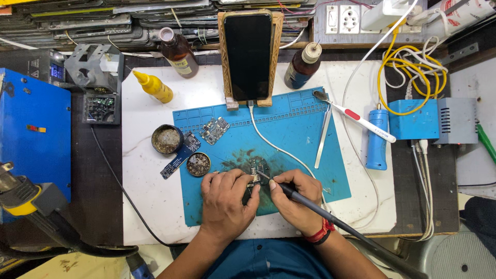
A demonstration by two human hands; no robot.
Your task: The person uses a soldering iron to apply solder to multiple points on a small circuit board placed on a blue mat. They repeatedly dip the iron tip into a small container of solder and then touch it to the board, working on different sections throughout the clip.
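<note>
A small dark circuit board [258,169] lies on the stained blue work mat [299,129]. My left hand [226,201] presses down on its near left edge, with a small tool or part pinched at the fingertips. My right hand [295,199] grips a black soldering iron [330,217] like a pen. Its tip touches the board near my left fingertips, and the handle runs off toward the lower right.
A phone in a wooden stand [248,54], two brown bottles [178,51], a yellow bottle [153,86], two round tins [167,139], two more boards [214,129], a brush [356,118], tweezers [324,137], blue units [33,134] and cables surround the mat.
</note>
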